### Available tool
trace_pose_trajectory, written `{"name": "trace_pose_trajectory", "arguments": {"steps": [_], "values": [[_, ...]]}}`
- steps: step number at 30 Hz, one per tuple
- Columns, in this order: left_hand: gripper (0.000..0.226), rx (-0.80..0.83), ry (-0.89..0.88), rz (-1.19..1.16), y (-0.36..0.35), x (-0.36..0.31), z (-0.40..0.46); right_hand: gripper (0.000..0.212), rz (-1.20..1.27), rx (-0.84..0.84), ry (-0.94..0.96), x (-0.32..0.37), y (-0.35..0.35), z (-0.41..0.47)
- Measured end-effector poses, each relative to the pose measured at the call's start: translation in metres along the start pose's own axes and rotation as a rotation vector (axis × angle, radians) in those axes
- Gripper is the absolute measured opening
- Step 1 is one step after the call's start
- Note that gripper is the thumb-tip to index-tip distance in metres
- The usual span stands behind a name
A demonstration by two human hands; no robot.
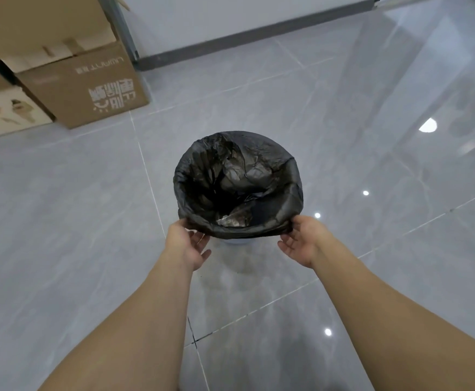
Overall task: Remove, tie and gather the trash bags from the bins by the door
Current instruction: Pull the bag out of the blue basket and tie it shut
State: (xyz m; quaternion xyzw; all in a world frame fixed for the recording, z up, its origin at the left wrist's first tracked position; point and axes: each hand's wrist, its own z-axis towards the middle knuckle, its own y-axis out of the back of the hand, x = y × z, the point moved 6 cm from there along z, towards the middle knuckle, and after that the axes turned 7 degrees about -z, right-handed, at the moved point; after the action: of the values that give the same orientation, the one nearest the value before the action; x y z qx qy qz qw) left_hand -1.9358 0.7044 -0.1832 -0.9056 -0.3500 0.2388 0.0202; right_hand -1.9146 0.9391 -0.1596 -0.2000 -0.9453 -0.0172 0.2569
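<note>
Both hands at near rim of black trash bag [239,182]: left hand [187,244] and right hand [304,241] each pinch folded edge. Bin [237,243] barely visible beneath.

Both bare forearms extended forward, converging toward 12 o'clock. Left hand [189,243] palm turned inward, thumb up, fingers loosely spread. Right hand [304,241] mirrors it, palm inward, thumb at top, fingers relaxed.
</note>
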Motion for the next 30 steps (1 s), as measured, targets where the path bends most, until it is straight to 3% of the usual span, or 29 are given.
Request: {"name": "trace_pose_trajectory", "arguments": {"steps": [1,5,14,18,23,30], "values": [[0.015,0.002,0.005,0.008,-0.001,-0.001,-0.002,0.020,0.007,-0.015,-0.001,0.001,0.000,0.001],[0.022,0.026,-0.037,0.093,-0.002,-0.011,-0.020,0.010,-0.016,-0.059,0.003,0.006,0.001,-0.009],[0.015,-0.126,-0.153,0.361,0.003,-0.067,-0.048,0.017,-0.228,0.019,-0.010,0.034,-0.012,-0.060],[0.030,-0.133,-0.009,0.222,0.002,-0.031,-0.034,0.014,-0.364,0.102,-0.063,0.025,-0.024,-0.070],[0.048,0.001,0.147,0.021,-0.003,0.024,-0.018,0.016,-0.517,0.069,-0.020,0.021,-0.023,-0.069],[0.021,0.063,0.050,-0.088,0.001,0.016,-0.006,0.025,-0.441,0.172,-0.047,0.016,-0.038,-0.067]]}}
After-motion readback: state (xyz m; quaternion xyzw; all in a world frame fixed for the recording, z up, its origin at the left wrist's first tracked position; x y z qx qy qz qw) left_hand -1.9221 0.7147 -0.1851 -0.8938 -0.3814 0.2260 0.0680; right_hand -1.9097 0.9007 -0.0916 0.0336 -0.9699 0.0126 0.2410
